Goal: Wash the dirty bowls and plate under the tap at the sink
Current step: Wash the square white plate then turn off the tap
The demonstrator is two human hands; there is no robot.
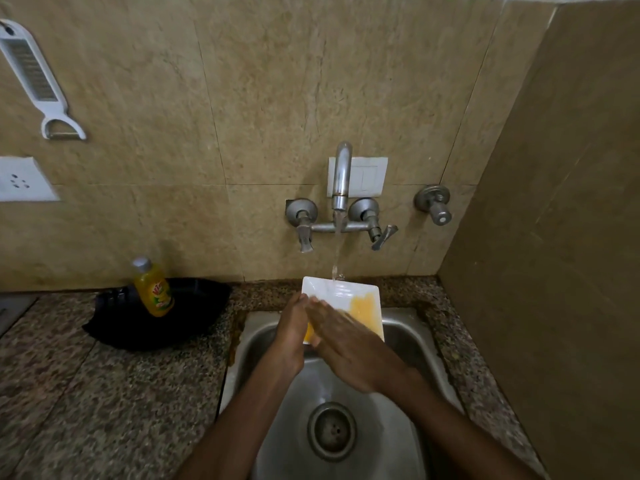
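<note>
A square white plate (360, 299) smeared with yellow residue is held tilted over the steel sink (398, 341), under the running stream from the tap (341, 174). My left hand (289, 337) grips the plate's left edge. My right hand (349, 344) lies flat on the plate's face, fingers together and blurred, covering its lower left part. Water hits the plate's upper middle.
A yellow dish soap bottle (154, 289) stands in a black tray (194, 317) on the granite counter (86, 393) left of the sink. The drain (331, 431) lies in the basin. A white grater-peeler (34, 77) and a socket (20, 180) hang on the wall. A side wall stands at right.
</note>
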